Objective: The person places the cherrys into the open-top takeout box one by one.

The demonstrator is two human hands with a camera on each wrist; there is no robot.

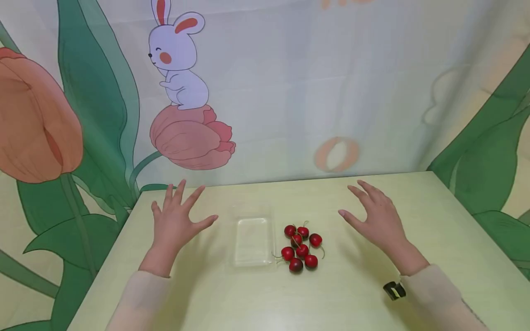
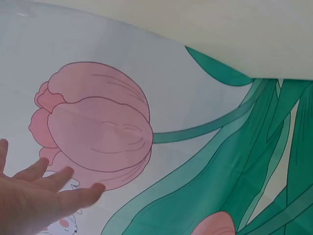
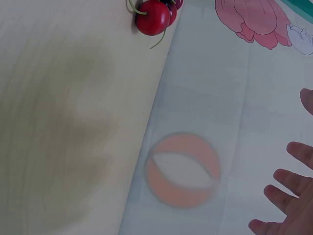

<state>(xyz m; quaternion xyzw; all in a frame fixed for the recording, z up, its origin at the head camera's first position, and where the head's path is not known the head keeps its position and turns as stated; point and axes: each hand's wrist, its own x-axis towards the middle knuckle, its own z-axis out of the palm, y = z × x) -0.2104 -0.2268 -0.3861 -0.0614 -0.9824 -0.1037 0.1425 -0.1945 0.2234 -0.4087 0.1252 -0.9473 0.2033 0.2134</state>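
Several dark red cherries point(image 1: 302, 251) with stems lie in a loose cluster on the table, right of a clear plastic tray point(image 1: 274, 239). My left hand point(image 1: 174, 221) hovers left of the tray with its fingers spread, holding nothing. To the right of the cherries my right hand point(image 1: 378, 219) is held above the table, fingers apart and nothing in them. The left wrist view shows the left hand point(image 2: 44, 198) against the printed cloth. In the right wrist view a cherry point(image 3: 152, 17) appears at the top and the right hand point(image 3: 293, 196) at the lower right.
A pale table point(image 1: 256, 303) stands against a hanging cloth point(image 1: 281, 92) printed with tulips, leaves and a rabbit. A small black strap-like piece point(image 1: 394, 290) shows by the right sleeve point(image 1: 432, 289).
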